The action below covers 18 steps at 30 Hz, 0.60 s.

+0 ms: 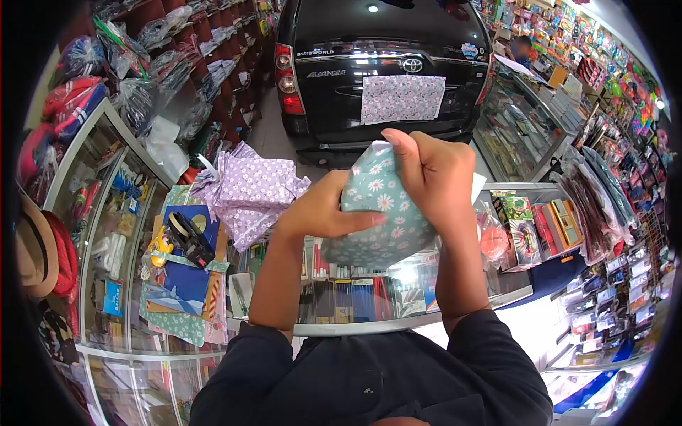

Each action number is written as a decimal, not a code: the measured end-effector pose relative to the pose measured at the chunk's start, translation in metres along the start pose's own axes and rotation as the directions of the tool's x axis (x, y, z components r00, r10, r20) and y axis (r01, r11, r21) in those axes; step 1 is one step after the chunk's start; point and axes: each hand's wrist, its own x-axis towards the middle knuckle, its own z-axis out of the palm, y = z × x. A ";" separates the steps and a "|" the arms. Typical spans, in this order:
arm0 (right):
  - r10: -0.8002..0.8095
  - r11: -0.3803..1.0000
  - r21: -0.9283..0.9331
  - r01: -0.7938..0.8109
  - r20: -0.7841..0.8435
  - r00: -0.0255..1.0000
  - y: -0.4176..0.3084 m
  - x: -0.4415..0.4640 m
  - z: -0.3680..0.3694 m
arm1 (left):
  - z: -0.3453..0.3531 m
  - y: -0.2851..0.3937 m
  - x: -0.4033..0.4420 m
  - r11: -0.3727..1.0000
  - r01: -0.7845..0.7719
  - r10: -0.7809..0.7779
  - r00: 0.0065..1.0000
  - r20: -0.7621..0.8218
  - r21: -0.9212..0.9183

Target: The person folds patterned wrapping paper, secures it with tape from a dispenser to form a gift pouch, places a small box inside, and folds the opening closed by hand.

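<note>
Between my two hands, above the glass counter, is a package in green paper printed with white daisies (pixel 387 202). My left hand (pixel 320 209) grips its left side, thumb laid across the front. My right hand (pixel 437 177) is closed on its upper right edge, thumb pointing up beside a folded corner of the paper. What is inside the wrapping is hidden. To the left of my left hand lies a bundle in purple daisy paper (pixel 252 188), its top gathered into a tuft.
A tape dispenser (pixel 190 238) and a yellow figure (pixel 160 250) sit on blue sheets (pixel 174 284) at left. The glass counter (pixel 355 328) runs before me. Behind it stands a black car (pixel 387 42). Boxed goods (pixel 522 227) are at right. A person (pixel 521 48) is at the far right.
</note>
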 end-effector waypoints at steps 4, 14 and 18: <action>0.012 0.999 -0.035 -0.013 -0.029 1.000 0.004 0.010 -0.007 | 0.010 0.006 0.002 0.997 -0.001 0.001 1.000 -0.007 -0.071; 0.001 0.999 -0.034 0.000 0.026 1.000 0.002 0.009 -0.005 | 0.010 0.000 0.004 0.950 -0.309 0.297 0.938 -0.181 -0.039; -0.036 0.999 -0.026 0.037 0.069 0.997 -0.002 0.003 -0.001 | 0.013 -0.003 0.000 0.875 -0.480 0.388 0.773 -0.502 -0.062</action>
